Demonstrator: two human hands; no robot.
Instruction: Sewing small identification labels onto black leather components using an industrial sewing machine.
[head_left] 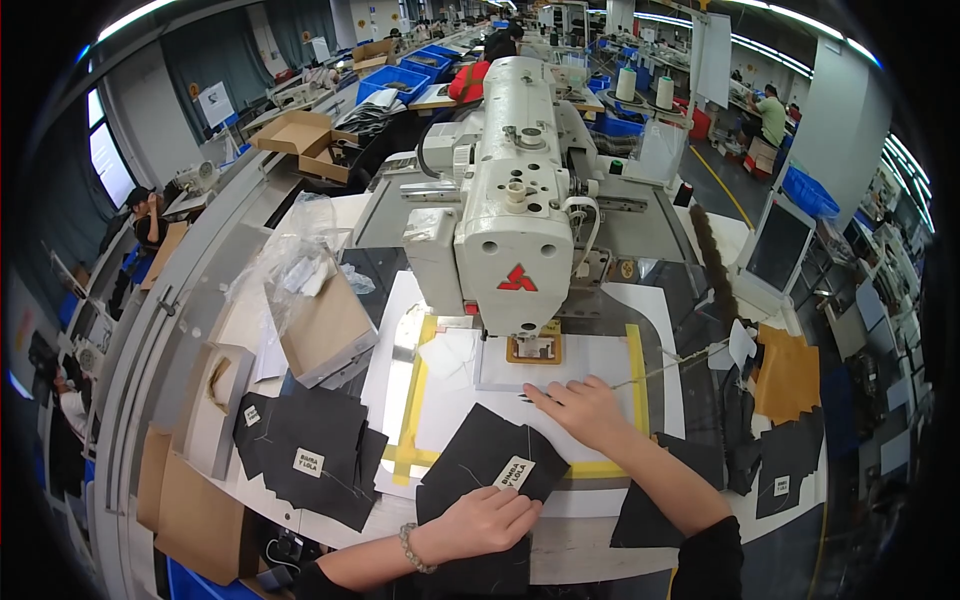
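My left hand (482, 522), with a beaded bracelet at the wrist, is closed on the lower edge of a black fabric piece (470, 455). A white printed label (516, 474) lies on that piece, just above my knuckles, and a loose thread trails over it. My right hand (585, 412) reaches over the white template sheet (450, 385), below the sewing machine's head (515, 230). Small dark tips poke out by its fingertips; what they belong to is mostly hidden. Just beyond those fingers sits a yellow-framed clamp (535, 349) under the needle area.
Yellow tape (634, 385) borders the template. Labelled black pieces (315, 450) are stacked at left, and more black pieces (790, 460) lie at right beside brown fabric (787, 375). An open cardboard box (325, 325) stands left of the machine, a control screen (778, 240) at right.
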